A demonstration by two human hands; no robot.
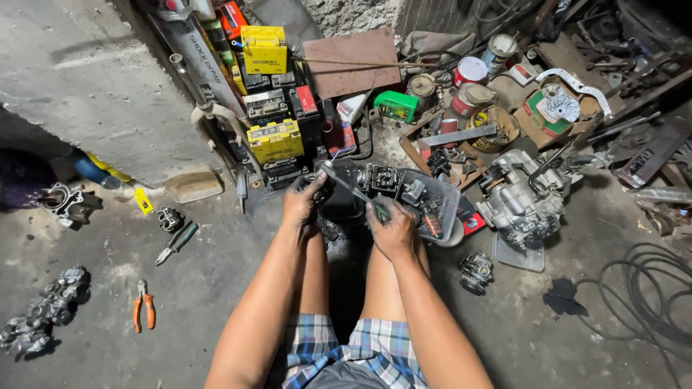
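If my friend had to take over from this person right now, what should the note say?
Left hand: closed on a dark engine part on the floor between the knees.
Right hand: closed on the green handle of a screwdriver, whose shaft angles up-left onto that part.
Nearby: clear tray of small parts just beyond the right hand, carburetor to the right, orange pliers far left.
Done: part looks opened up. Left: unclear from this view.

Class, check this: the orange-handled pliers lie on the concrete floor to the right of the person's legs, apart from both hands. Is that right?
Not quite. The head view shows the orange-handled pliers on the concrete floor to the left of the person's legs, apart from both hands.
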